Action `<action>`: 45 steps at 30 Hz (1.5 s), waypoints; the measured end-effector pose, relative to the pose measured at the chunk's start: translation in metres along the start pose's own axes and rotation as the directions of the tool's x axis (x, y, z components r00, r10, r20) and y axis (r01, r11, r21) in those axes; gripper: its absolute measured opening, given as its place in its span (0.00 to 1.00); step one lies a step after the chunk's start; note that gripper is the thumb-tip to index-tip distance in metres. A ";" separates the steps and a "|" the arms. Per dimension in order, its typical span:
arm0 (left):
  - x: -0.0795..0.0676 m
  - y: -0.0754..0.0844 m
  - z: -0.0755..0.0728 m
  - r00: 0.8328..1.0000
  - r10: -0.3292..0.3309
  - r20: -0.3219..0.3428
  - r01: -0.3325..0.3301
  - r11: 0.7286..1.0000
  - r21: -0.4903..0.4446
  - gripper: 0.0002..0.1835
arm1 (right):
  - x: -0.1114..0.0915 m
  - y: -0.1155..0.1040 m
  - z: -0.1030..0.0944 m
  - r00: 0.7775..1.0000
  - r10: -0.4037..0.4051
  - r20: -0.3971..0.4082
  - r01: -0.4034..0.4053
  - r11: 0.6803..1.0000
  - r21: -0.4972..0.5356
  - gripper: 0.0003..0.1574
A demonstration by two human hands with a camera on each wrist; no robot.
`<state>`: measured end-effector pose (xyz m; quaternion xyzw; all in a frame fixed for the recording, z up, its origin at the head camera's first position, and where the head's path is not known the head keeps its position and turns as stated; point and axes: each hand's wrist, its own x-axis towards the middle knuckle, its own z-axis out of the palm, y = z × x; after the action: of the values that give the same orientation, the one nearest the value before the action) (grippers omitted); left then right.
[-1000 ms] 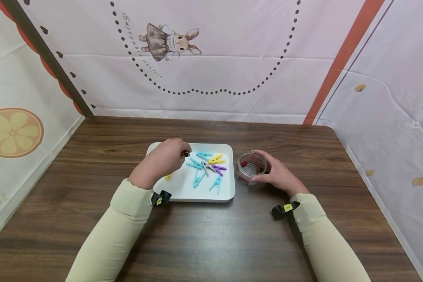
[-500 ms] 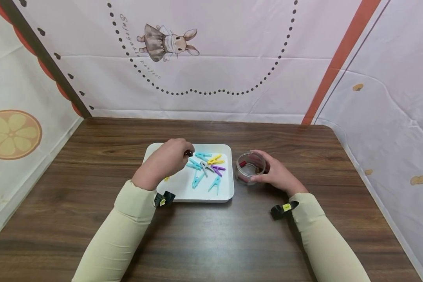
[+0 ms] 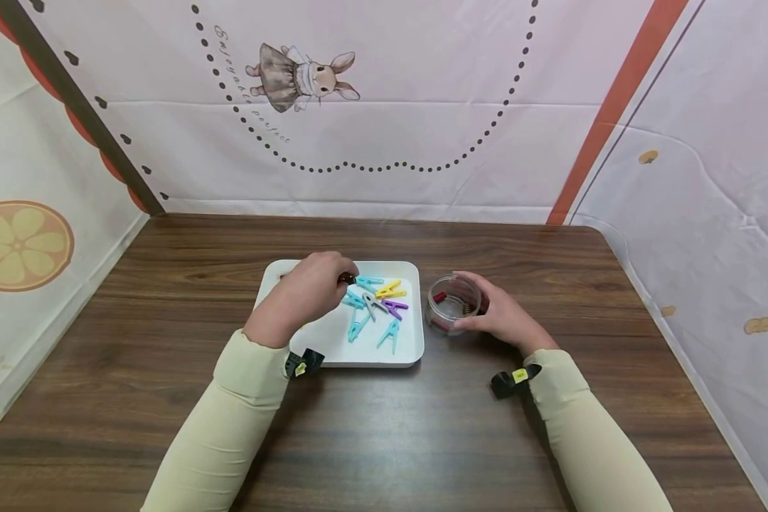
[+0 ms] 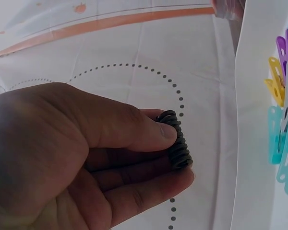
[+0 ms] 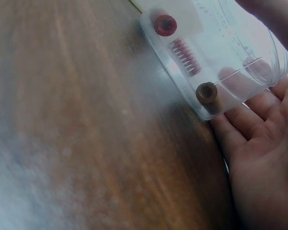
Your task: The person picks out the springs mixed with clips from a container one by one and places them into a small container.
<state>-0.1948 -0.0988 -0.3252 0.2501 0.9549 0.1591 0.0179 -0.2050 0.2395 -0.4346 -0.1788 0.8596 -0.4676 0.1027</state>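
Note:
My left hand [image 3: 313, 286] is raised over the white tray [image 3: 333, 341]. Between its thumb and fingers it pinches a dark coil spring [image 4: 178, 143], whose coils show plainly in the left wrist view. My right hand [image 3: 504, 314] grips a clear plastic jar [image 5: 242, 45] from its right side, thumb in front and fingers behind. The jar stands on the table just right of the tray. Inside it lie red springs [image 5: 186, 57] and a brown spring [image 5: 207, 93].
Several light blue clothespins [image 3: 357, 327] lie in the tray, with yellow [image 3: 391, 292], purple [image 3: 395, 306] and grey [image 3: 371, 306] ones among them. A printed cloth [image 3: 409, 128] hangs behind the wooden table [image 3: 384, 434].
My left hand has moved a little to the right over the tray, still pinching the spring. My right hand and the jar have stayed in place.

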 end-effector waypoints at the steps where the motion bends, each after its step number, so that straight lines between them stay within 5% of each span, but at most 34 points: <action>1: 0.000 0.001 0.000 1.000 -0.001 0.000 0.001 1.000 -0.002 0.13 | 0.000 0.000 0.000 1.000 0.000 0.000 0.000 1.000 -0.001 0.55; 28: 0.009 0.016 0.007 0.996 0.082 -0.023 -0.084 0.992 -0.092 0.11 | 0.001 0.002 -0.001 1.000 -0.005 0.006 0.005 1.000 0.002 0.56; 45: 0.011 0.025 0.008 0.997 0.076 -0.024 -0.078 0.993 -0.092 0.11 | 0.001 0.003 -0.001 1.000 0.003 0.008 -0.003 1.000 -0.002 0.55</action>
<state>-0.1914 -0.0705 -0.3244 0.2839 0.9363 0.2063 0.0137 -0.2072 0.2410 -0.4368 -0.1796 0.8598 -0.4660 0.1066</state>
